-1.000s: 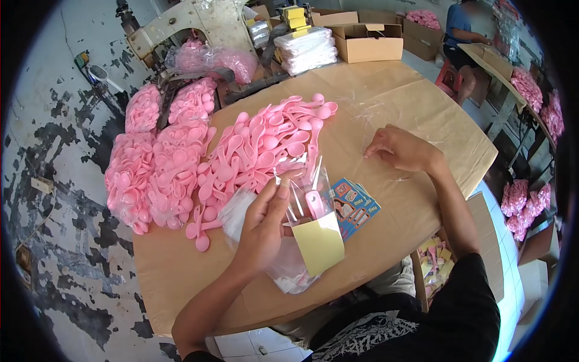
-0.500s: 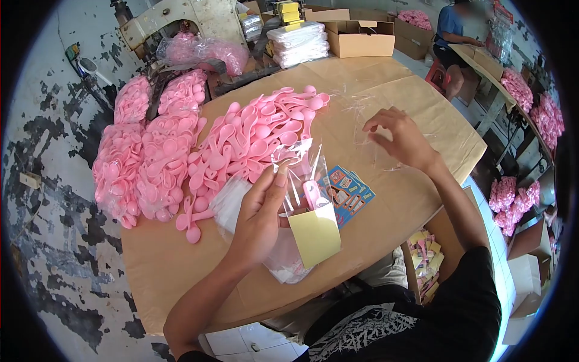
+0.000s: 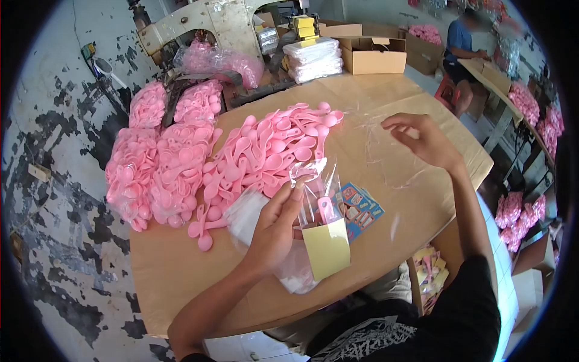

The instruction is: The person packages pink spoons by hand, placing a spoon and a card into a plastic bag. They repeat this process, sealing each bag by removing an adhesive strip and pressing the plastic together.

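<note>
My left hand (image 3: 274, 226) pinches a clear plastic bag (image 3: 315, 187) that holds a pink spoon (image 3: 327, 209) and a yellow card (image 3: 327, 248). Under that hand lies a heap of clear bags (image 3: 247, 214). My right hand (image 3: 425, 140) hovers above the cardboard-covered table (image 3: 181, 271), its fingers closed on a thin clear plastic bag (image 3: 377, 136) that hangs from it. A loose pile of pink spoons (image 3: 268, 151) lies left of centre. Printed cards (image 3: 360, 208) lie just right of the held bag.
Bagged pink spoons (image 3: 157, 163) are stacked at the table's left edge. A sewing machine (image 3: 199, 24), white packs (image 3: 313, 57) and cardboard boxes (image 3: 374, 54) stand at the back. Another person (image 3: 461, 45) sits at the far right by pink goods (image 3: 528, 87).
My right hand has risen from the table surface, lifting a thin clear bag with it. My left hand keeps hold of the filled bag and has barely shifted.
</note>
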Motion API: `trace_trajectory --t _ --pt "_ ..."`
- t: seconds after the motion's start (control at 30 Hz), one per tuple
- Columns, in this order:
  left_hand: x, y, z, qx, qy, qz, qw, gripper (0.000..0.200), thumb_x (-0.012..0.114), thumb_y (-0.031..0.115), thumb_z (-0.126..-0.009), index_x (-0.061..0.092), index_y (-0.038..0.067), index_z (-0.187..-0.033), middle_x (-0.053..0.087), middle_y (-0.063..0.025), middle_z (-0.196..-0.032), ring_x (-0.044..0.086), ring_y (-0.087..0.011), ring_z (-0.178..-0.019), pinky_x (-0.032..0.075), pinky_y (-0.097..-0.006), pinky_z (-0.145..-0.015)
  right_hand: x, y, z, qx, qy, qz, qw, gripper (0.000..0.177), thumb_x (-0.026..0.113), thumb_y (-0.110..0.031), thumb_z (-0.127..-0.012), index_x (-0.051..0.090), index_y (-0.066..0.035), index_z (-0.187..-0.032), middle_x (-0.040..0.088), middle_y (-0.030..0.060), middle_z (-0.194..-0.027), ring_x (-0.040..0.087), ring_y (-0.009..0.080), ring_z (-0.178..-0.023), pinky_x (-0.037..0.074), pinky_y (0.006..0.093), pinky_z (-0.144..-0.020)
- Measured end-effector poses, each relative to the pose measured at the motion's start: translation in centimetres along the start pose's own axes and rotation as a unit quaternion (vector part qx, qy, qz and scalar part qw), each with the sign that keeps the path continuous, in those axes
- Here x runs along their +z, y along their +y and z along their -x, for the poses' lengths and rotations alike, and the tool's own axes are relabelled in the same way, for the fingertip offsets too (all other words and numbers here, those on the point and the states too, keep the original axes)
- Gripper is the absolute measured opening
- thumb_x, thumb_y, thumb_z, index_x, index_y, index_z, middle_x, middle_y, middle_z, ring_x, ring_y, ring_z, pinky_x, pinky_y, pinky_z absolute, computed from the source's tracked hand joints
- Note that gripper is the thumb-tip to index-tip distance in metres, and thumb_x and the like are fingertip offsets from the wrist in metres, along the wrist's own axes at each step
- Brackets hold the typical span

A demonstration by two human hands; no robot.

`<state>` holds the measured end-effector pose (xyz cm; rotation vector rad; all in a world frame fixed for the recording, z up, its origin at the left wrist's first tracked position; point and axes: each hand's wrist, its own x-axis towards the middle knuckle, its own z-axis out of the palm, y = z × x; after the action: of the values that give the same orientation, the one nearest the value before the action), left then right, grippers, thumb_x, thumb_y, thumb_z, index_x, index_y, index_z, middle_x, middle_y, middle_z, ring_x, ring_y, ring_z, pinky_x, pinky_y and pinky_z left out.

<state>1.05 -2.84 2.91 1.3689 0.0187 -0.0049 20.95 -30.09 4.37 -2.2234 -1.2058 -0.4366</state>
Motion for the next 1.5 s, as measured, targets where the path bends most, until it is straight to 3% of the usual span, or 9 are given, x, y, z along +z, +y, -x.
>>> trace_trajectory --t 0.03,0.27,0.37,0.47,0.6,0.93,1.17,1.37,1.5 --pt "0.0 -0.4 0.3 -0.012 -0.002 0.004 1.0 0.04 0.036 0.028 -0.105 0.042 0.005 -0.136 0.06 -0.0075 -0.118 0.065 -0.0159 -0.099 0.057 -0.0307 -0.08 -1.6 -1.9 0.2 0.061 -0.014 -0.151 0.987 0.024 0.062 -0.007 -0.088 0.066 -0.004 -0.111 0.068 0.0097 -0.102 0.067 0.0211 -0.091 0.051 0.0304 -0.084" --pt "0.0 -0.1 0.6 0.027 -0.019 0.0 0.999 0.043 0.031 0.028 -0.106 0.038 0.004 -0.14 0.055 -0.0093 -0.126 0.059 -0.0159 -0.111 0.054 -0.0339 -0.089 0.9 -10.2 1.5 0.016 -0.104 -0.296 0.949 0.022 0.059 -0.009 -0.094 0.063 0.001 -0.113 0.068 0.0095 -0.091 0.066 0.0151 -0.082 0.051 0.0268 -0.074" --pt "0.6 -0.1 0.7 0.062 -0.02 0.009 0.998 0.041 0.037 0.03 -0.105 0.043 0.007 -0.139 0.058 -0.0002 -0.106 0.062 -0.0067 -0.09 0.054 -0.021 -0.073 4.8 -12.1 1.3 0.043 -0.149 -0.373 0.915 0.02 0.063 -0.007 -0.092 0.064 0.0 -0.111 0.068 0.0059 -0.087 0.064 0.0097 -0.077 0.05 0.0242 -0.071" --pt "0.5 -0.2 0.7 0.048 -0.012 0.015 0.999 0.044 0.033 0.028 -0.106 0.038 0.003 -0.142 0.055 -0.0094 -0.128 0.058 -0.0162 -0.114 0.053 -0.0322 -0.09 6.4 -11.9 0.9 0.095 -0.141 -0.439 0.882 0.021 0.068 -0.011 -0.09 0.064 -0.002 -0.109 0.068 0.002 -0.085 0.059 0.0046 -0.077 0.048 0.0227 -0.068" --pt "-0.8 -1.5 -0.2 0.055 -0.019 -0.048 0.997 0.045 0.04 0.027 -0.104 0.044 -0.001 -0.139 0.06 -0.0092 -0.121 0.062 -0.013 -0.104 0.053 -0.0292 -0.087 6.7 -11.5 0.4 0.108 -0.121 -0.517 0.841 0.021 0.068 -0.011 -0.09 0.065 -0.002 -0.109 0.067 0.0002 -0.086 0.058 0.0042 -0.08 0.049 0.0225 -0.071" --pt "-0.6 -1.5 -0.4 0.054 -0.009 0.022 0.998 0.044 0.046 0.027 -0.103 0.048 -0.002 -0.136 0.063 -0.0056 -0.111 0.06 -0.0073 -0.095 0.051 -0.0224 -0.077 7.9 -10.7 0.5 0.143 -0.125 -0.508 0.84 0.02 0.064 -0.006 -0.091 0.069 0.0 -0.11 0.07 0.0047 -0.098 0.063 0.008 -0.087 0.053 0.0226 -0.075" --pt "-2.2 -1.0 -0.8 0.085 -0.076 -0.068 0.991 0.026 0.05 0.011 -0.099 0.058 -0.001 -0.122 0.065 -0.0076 -0.11 0.063 -0.0111 -0.096 0.054 -0.0265 -0.079 8.4 -9.8 1.0 0.058 -0.067 -0.521 0.849 0.022 0.059 0.004 -0.091 0.068 0.002 -0.11 0.071 0.0085 -0.103 0.064 0.0117 -0.095 0.053 0.026 -0.085" --pt "-3.1 -1.6 -1.2 0.178 -0.111 -0.141 0.967 0.018 0.048 0.002 -0.096 0.062 -0.003 -0.106 0.066 -0.0071 -0.104 0.063 -0.0115 -0.09 0.052 -0.0262 -0.079 8.0 -8.4 0.4 -0.103 -0.061 -0.41 0.904 0.027 0.06 0.01 -0.076 0.074 -0.005 -0.093 0.07 0.0061 -0.085 0.061 0.0159 -0.08 0.048 0.0295 -0.075" --pt "-4.1 -0.8 -1.1 0.142 -0.148 -0.172 0.963 0.012 0.05 0.001 -0.092 0.06 -0.002 -0.097 0.063 -0.0063 -0.099 0.06 -0.011 -0.091 0.05 -0.0269 -0.08 7.9 -8.4 0.3 -0.135 -0.055 -0.384 0.912 0.026 0.06 0.009 -0.072 0.074 -0.006 -0.088 0.07 0.0051 -0.08 0.06 0.0176 -0.081 0.048 0.031 -0.075"
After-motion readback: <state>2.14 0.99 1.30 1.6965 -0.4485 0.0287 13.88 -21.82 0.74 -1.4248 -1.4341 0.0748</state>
